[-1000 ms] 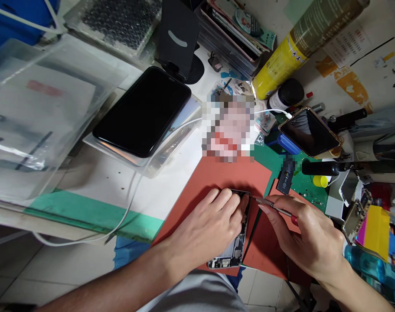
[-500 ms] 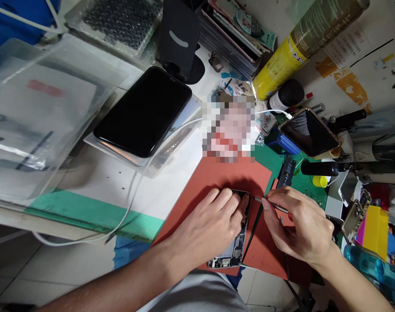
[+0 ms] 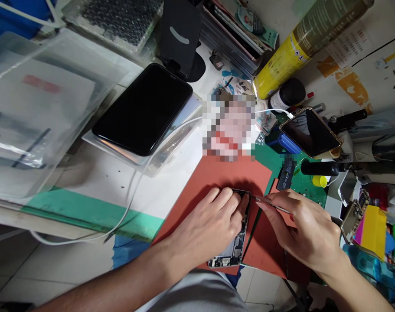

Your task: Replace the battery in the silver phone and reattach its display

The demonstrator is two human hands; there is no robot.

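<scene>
My left hand (image 3: 218, 216) lies over an opened smartphone (image 3: 238, 249), fingers curled and pressing on its upper part. The phone's bare inner parts show below my fingers; much of the rest is hidden under the hand. In a pinch, my right hand (image 3: 306, 229) grips a slim metal screwdriver (image 3: 269, 202) with a ridged shaft. Its thin end points left, at the phone's upper right corner; whether it touches the frame I cannot tell. Beneath the phone is a reddish-brown mat (image 3: 230, 173). A black phone battery (image 3: 285, 174) lies just beyond my right hand.
A large black smartphone (image 3: 143, 110) rests on plastic cases to the left. A white cable (image 3: 132, 203) loops over the table edge. A second phone (image 3: 311, 131), plugged in, leans at the right. Behind it stand a yellow spray can (image 3: 278, 65) and a black-capped bottle (image 3: 286, 93).
My right hand has shifted slightly, its fingers now lying nearer the screwdriver's thin end and its wrist farther right. My left hand and the opened phone have stayed in place.
</scene>
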